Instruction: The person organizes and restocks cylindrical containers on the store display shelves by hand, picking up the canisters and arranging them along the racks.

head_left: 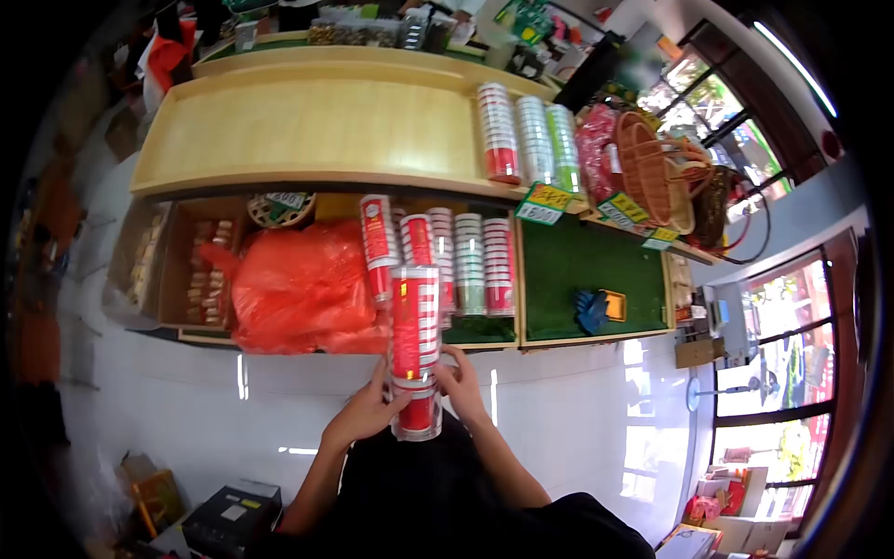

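A long stack of red and white paper cups in clear wrapping stands upright in front of my body. My left hand is closed on its lower left side, the thumb lying across the front. From the right, my right hand grips the same stack near its lower part. Just beyond it on the lower shelf are more wrapped cup stacks: a red one leaning, a green and white one, and a pink and white one. A bulky red plastic bag lies left of them.
The pale wooden upper shelf carries several cup stacks at its right end, beside wicker baskets and price signs. Blue gloves and a yellow tray sit on the green shelf. A black box is at lower left.
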`<state>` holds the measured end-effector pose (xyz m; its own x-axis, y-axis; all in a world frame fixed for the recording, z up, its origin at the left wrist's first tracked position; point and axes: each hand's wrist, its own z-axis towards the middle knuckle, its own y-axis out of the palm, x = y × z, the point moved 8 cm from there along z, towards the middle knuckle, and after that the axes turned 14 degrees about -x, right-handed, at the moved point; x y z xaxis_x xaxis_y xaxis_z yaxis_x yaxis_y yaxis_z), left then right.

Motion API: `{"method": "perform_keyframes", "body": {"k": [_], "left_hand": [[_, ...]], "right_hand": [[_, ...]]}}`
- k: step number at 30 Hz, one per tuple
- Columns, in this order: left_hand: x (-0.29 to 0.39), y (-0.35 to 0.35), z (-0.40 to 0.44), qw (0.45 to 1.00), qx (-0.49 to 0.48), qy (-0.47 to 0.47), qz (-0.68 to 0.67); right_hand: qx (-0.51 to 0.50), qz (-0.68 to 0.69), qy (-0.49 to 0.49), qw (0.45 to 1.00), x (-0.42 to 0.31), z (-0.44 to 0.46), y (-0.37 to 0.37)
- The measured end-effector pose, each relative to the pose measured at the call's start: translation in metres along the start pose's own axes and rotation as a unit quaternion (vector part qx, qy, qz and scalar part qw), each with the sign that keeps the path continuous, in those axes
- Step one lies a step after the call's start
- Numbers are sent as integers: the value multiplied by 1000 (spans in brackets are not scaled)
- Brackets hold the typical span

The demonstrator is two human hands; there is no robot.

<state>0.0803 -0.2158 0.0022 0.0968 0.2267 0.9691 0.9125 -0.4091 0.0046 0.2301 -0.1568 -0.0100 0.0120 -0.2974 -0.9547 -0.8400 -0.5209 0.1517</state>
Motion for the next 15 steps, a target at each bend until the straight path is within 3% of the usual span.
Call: {"method": "perform_keyframes", "body": {"k": [1,2,3,7,9,11,13,15], "left_hand": [[13,-1,5,997,7,79,-18],[4,5,7,995,-40,8,-93],[-9,-1,19,999,-5,49,-19],[24,-27,42,980,87,126,-124],[37,-39,56,968,102,118,-198],[36,-59,81,970,128,110,-177],[66,-84,101,964,196,170,-60],[76,-95,129,958,198,186,-94]], "right_hand": [[2,6,9,1000,7,1,-3],[-9,23,-1,1000,11,5,-6],[-7,39,-1,999,13,10,-8],[-76,89,-72,990,2,51,-24],[-113,81,-106,985,-10,72,-35],[-154,71,-102,980,-29,88,-39],[-189,4,-66,980,-38,101,-49],[-290,28,-10,957,-35,120,-49]]}}
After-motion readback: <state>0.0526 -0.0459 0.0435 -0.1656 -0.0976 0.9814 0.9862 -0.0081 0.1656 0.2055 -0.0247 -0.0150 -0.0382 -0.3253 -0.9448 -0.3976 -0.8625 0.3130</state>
